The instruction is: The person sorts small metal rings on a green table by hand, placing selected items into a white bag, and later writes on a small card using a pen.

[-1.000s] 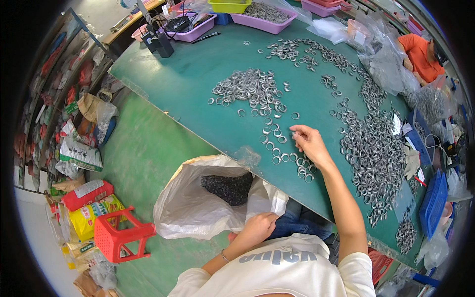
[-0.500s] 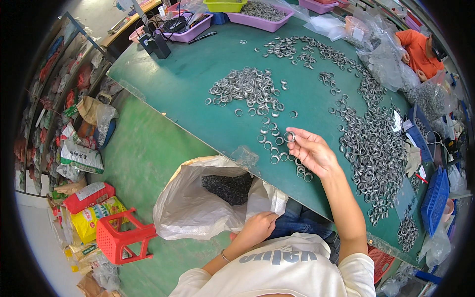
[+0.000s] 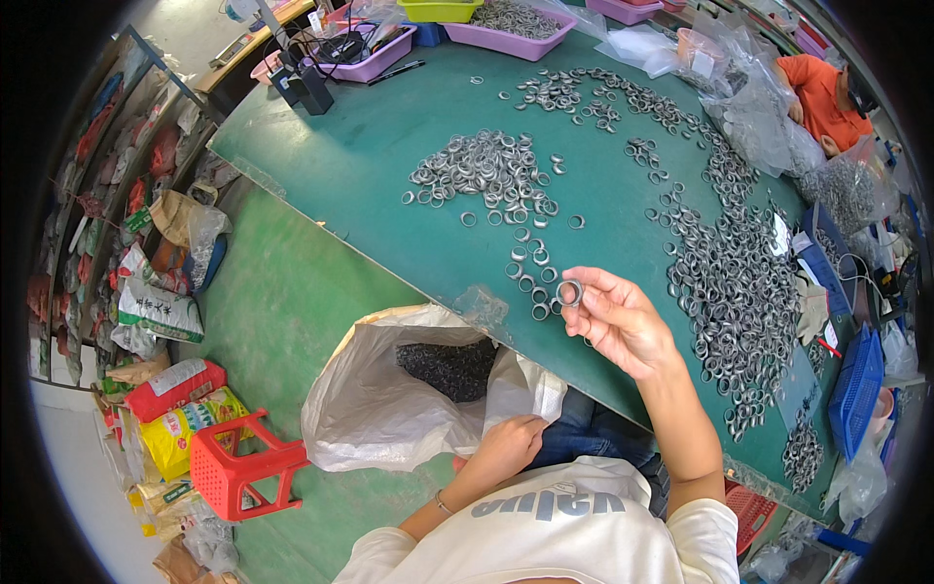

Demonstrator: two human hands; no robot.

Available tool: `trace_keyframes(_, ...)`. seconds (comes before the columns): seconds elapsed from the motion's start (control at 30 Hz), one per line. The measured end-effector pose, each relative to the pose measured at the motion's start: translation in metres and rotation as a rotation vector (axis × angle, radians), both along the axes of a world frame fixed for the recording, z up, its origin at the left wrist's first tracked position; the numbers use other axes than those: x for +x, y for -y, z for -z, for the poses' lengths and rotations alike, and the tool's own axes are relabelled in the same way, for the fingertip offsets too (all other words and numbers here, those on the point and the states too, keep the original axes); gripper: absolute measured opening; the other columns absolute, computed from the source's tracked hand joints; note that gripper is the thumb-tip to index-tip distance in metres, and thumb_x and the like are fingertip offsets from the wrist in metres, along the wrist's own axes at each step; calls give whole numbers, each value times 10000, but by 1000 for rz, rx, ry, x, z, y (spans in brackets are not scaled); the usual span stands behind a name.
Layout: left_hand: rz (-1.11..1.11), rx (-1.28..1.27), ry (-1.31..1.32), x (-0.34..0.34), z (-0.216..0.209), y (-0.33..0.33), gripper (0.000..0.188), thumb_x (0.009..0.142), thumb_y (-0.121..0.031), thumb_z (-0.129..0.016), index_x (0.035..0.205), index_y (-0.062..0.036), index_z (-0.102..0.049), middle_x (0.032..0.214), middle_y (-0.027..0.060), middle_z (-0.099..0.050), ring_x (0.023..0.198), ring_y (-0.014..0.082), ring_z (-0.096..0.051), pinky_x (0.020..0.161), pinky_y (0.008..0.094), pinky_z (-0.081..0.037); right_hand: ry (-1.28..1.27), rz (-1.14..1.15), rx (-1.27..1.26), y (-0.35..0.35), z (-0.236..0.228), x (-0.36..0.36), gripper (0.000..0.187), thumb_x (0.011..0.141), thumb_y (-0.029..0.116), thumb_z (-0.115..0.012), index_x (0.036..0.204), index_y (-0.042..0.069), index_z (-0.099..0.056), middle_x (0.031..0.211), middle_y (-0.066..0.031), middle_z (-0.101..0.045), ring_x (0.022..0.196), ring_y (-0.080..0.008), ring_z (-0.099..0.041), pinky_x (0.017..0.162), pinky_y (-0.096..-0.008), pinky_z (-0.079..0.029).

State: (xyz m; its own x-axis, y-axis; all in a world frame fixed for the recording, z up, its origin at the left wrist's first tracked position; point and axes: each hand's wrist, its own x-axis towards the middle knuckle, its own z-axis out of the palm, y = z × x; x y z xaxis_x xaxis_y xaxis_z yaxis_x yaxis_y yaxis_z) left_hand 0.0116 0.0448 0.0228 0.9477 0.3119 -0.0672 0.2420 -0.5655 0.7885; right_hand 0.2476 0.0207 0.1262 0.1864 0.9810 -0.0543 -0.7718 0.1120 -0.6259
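Note:
Between the thumb and fingers of my right hand is a grey metal ring, held up over the green tabletop. Several loose rings lie beside and partly behind that hand. My left hand is closed on the rim of a white woven sack, which gapes at the table's edge. Small dark pieces lie inside the sack; their kind is too small to tell. Farther off lies a heap of rings, and a larger spread of rings covers the table's right side.
A red plastic stool stands left of the sack. Purple trays and a black device line the far edge. Plastic bags and a blue basket sit on the right. Another person in orange is at the far right.
My right hand has come slightly nearer to me with the ring, which is now turned more toward me. The left hand and the sack stay in place.

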Motion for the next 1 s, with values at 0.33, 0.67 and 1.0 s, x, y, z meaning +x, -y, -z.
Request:
trace_keyframes(0.33,0,-4,4,0,-3,-1,195,809,-51,-560,965,16,-656,966,176,-675,837,349,-644,758,420,-531,69,14,-37,3,-9,-6,319,942,104,-577,1229,-30,-541,999,-81,-619,837,-175,-634,787,-309,-535)
trace_keyframes(0.67,21,-33,-39,2,-5,-2,199,832,-55,-559,991,17,-656,988,180,-672,862,352,-640,779,419,-521,1260,388,-580,-37,45,28,187,880,116,-631,1030,8,-666,802,-74,-612,692,-150,-588,647,-296,-484)
trace_keyframes(1.0,-16,-25,18,2,-5,-2,182,815,-52,-541,942,11,-656,940,169,-667,815,356,-637,745,429,-524,1641,393,-440,-48,61,13,118,788,40,-626,887,-23,-611,838,-175,-626,710,-290,-631,666,-373,-502)
